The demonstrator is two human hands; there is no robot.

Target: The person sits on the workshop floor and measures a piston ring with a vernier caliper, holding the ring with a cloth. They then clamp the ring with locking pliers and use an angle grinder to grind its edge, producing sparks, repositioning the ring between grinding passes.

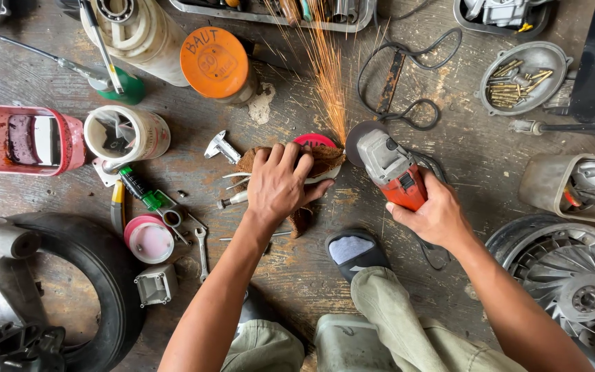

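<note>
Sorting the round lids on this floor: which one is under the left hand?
The red lid, pressed under a brown rag by the left hand. The orange lid and pink lid lie untouched.

Bare floor [449, 148] beyond grinder [390, 165]; tools [166, 207] crowd the left.

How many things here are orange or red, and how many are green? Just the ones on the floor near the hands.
Orange or red: 4 – orange lid, red tray, grinder, red disc
Green: 2 – green cap, green tool
Total: 6
The right hand holds the grinder; the left hand presses a brown rag.
</note>
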